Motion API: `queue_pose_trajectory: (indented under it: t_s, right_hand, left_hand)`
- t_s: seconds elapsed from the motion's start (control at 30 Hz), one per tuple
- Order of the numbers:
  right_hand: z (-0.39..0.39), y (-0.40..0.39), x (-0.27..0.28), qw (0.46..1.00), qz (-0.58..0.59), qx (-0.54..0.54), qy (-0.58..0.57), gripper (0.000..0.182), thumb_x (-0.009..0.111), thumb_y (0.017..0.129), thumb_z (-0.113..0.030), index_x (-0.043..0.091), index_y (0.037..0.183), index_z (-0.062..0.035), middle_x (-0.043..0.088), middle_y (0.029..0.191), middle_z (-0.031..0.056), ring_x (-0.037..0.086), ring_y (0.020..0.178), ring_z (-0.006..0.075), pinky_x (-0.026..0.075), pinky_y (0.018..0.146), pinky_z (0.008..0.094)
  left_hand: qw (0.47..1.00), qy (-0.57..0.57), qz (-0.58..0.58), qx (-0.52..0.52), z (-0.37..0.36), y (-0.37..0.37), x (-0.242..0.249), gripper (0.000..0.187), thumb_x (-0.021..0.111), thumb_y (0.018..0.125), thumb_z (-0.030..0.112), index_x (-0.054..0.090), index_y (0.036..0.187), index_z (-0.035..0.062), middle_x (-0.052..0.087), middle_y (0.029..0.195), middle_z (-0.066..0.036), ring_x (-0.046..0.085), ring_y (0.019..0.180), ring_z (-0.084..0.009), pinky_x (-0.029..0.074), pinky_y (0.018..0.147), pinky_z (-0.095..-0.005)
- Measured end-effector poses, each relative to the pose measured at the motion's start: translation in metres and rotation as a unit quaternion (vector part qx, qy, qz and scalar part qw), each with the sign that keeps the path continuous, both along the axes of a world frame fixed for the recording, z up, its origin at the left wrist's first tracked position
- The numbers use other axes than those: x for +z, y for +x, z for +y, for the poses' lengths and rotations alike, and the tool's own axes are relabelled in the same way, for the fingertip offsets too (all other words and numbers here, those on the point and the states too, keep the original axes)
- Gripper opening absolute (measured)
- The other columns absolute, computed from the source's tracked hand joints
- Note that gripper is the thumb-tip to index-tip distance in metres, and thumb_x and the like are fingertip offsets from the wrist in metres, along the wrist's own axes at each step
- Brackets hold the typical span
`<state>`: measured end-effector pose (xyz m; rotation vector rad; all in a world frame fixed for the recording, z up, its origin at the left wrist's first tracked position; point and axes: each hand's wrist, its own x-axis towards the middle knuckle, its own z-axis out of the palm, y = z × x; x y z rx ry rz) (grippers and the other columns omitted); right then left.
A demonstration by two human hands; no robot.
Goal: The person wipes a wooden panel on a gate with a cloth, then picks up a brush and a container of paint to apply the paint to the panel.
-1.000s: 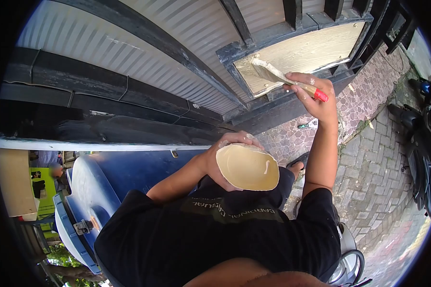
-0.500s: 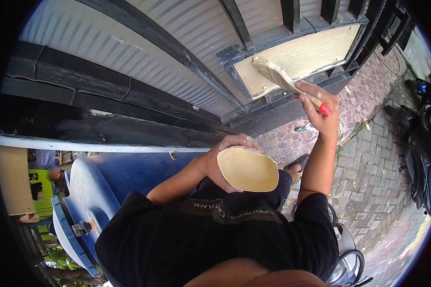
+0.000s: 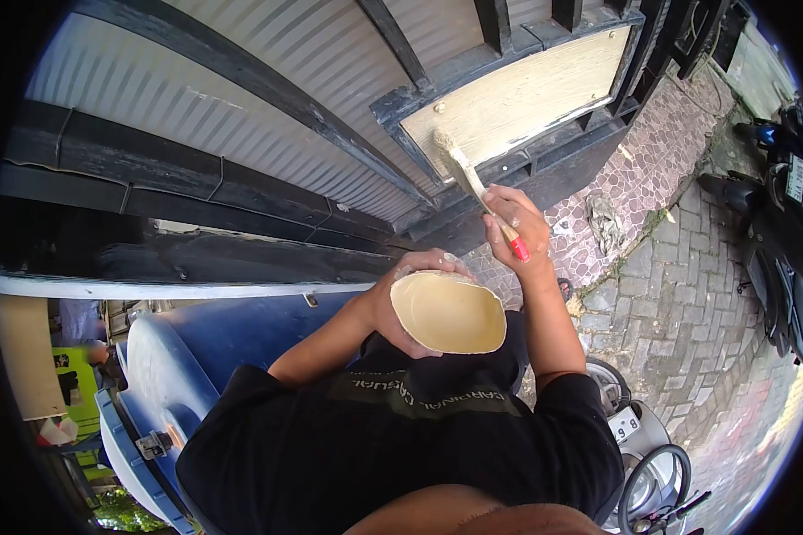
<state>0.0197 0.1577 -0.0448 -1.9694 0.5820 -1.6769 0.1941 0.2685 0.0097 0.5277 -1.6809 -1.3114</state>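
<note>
A cut-open container [image 3: 451, 314] with cream paint inside rests in my left hand [image 3: 400, 290], whose fingers wrap round its far and left sides. My right hand [image 3: 519, 227] grips a paintbrush [image 3: 470, 185] by its wooden handle, the red end pointing back toward me. The bristles touch the lower left part of a cream panel [image 3: 526, 94] set in a dark frame. Screws show near the panel's corners. Dried paint marks the fingers of both hands.
Black metal bars and corrugated sheet [image 3: 268, 53] surround the panel. A blue tank [image 3: 232, 343] stands at the left. Motorcycles [image 3: 781, 241] are on the right, another vehicle [image 3: 638, 446] at the lower right. A crumpled cloth [image 3: 605, 223] lies on the tiled ground.
My right hand has moved left and slightly down with the brush, whose bristles now sit nearer the panel's left edge. The camera view has shifted a little. My left hand still holds the container.
</note>
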Motion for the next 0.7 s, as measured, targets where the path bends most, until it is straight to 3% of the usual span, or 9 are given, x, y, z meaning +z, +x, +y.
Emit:
queue_pose_trajectory:
  t_s: [0.13, 0.27, 0.33, 0.47, 0.57, 0.63, 0.7]
  right_hand:
    - [-0.011, -0.015, -0.002, 0.998, 0.006, 0.059, 0.033, 0.02, 0.071, 0.073, 0.003, 0.064, 0.092, 0.0019, 0.067, 0.092, 0.0129, 0.066, 0.088, 0.0305, 0.054, 0.077, 0.0356]
    - [-0.034, -0.032, -0.016, 0.997, 0.064, -0.021, 0.04, 0.019, 0.069, 0.077, 0.001, 0.065, 0.096, 0.002, 0.068, 0.095, 0.0146, 0.068, 0.085, 0.0284, 0.054, 0.074, 0.0336]
    - [-0.037, -0.039, -0.031, 0.98, 0.034, -0.133, 0.142, 0.018, 0.062, 0.087, -0.003, 0.065, 0.104, 0.0014, 0.071, 0.088, 0.0142, 0.07, 0.082, 0.0195, 0.053, 0.071, 0.0271]
    - [-0.026, -0.034, -0.051, 0.968, -0.011, -0.215, 0.127, 0.025, 0.06, 0.09, -0.005, 0.061, 0.114, 0.0001, 0.071, 0.085, 0.0128, 0.07, 0.079, 0.0174, 0.053, 0.07, 0.026]
    - [-0.017, -0.008, -0.073, 0.976, 0.001, -0.186, 0.115, 0.024, 0.058, 0.09, -0.004, 0.06, 0.114, 0.0005, 0.071, 0.085, 0.0131, 0.07, 0.08, 0.0177, 0.053, 0.071, 0.0267]
    - [0.003, 0.009, -0.066, 0.978, -0.045, -0.104, 0.178, 0.024, 0.058, 0.09, -0.003, 0.06, 0.114, 0.0006, 0.071, 0.085, 0.0133, 0.07, 0.081, 0.0181, 0.053, 0.071, 0.0269]
    - [0.014, 0.017, -0.071, 0.989, -0.001, -0.091, 0.117, 0.026, 0.06, 0.087, -0.001, 0.06, 0.113, 0.0012, 0.07, 0.084, 0.0134, 0.07, 0.08, 0.0182, 0.053, 0.071, 0.0268]
  left_hand:
    - [1.0, 0.011, 0.019, -0.005, 0.0, -0.004, 0.001, 0.099, 0.088, 0.051, 0.008, 0.033, 0.132, 0.0115, 0.05, 0.121, -0.014, 0.054, 0.112, -0.0298, 0.045, 0.091, -0.043]
    - [1.0, 0.026, 0.006, 0.005, 0.003, -0.002, 0.0, 0.1, 0.088, 0.05, 0.007, 0.033, 0.133, 0.0123, 0.051, 0.119, -0.014, 0.054, 0.11, -0.0288, 0.045, 0.091, -0.0425]
    - [0.999, 0.029, 0.035, -0.013, 0.004, -0.003, 0.001, 0.1, 0.088, 0.049, 0.007, 0.034, 0.133, 0.0124, 0.051, 0.119, -0.013, 0.053, 0.111, -0.0283, 0.045, 0.092, -0.0427]
    - [1.0, 0.012, 0.014, -0.002, 0.01, 0.001, 0.002, 0.1, 0.088, 0.049, 0.007, 0.033, 0.132, 0.012, 0.049, 0.12, -0.013, 0.053, 0.113, -0.0281, 0.045, 0.092, -0.0425]
    - [0.999, 0.029, 0.024, 0.01, 0.016, 0.001, -0.003, 0.1, 0.087, 0.048, 0.006, 0.033, 0.131, 0.0123, 0.048, 0.121, -0.013, 0.052, 0.113, -0.0277, 0.045, 0.093, -0.0422]
    - [0.999, 0.017, 0.028, 0.005, 0.015, -0.001, -0.004, 0.099, 0.087, 0.049, 0.006, 0.032, 0.131, 0.0127, 0.048, 0.122, -0.013, 0.053, 0.113, -0.0274, 0.045, 0.093, -0.0421]
    - [0.999, 0.024, 0.026, 0.003, 0.016, -0.004, -0.003, 0.098, 0.087, 0.049, 0.007, 0.032, 0.131, 0.0126, 0.048, 0.122, -0.013, 0.053, 0.112, -0.0274, 0.045, 0.093, -0.0423]
